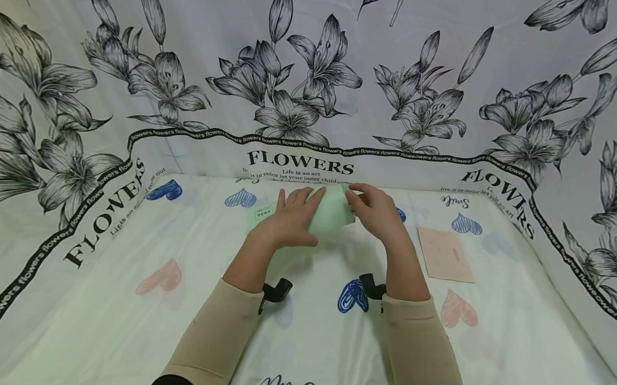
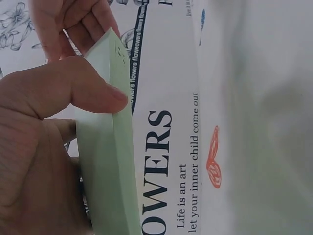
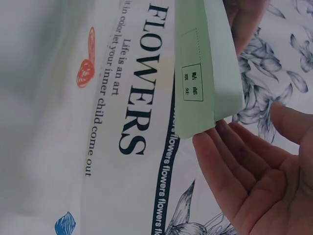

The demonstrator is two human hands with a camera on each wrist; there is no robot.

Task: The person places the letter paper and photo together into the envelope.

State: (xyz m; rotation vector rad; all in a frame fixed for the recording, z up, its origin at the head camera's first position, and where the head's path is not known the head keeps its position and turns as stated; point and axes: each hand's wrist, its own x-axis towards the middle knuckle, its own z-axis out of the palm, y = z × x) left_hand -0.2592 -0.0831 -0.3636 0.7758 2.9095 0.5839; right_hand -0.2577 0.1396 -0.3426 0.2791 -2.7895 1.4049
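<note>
A pale green paper envelope (image 1: 333, 210) stands raised between the hands at the middle back of the table, its flap bent away from the body. My left hand (image 1: 289, 217) pinches it: in the left wrist view the thumb (image 2: 105, 95) lies across the green paper (image 2: 105, 142), with the fingers partly hidden behind. My right hand (image 1: 374, 212) is at its right edge. In the right wrist view, the right hand's fingers (image 3: 217, 166) stretch out straight with tips at the envelope's end, and the thumb stands apart. A printed stamp box (image 3: 192, 82) shows on the envelope (image 3: 227, 73).
To the right of the right hand lies a flat pink paper square (image 1: 445, 255) with small marks. A white cloth printed with hearts covers the table (image 1: 207, 313). Behind it hangs a flower-printed curtain (image 1: 311, 119). Black straps (image 1: 277, 290) sit at both wrists.
</note>
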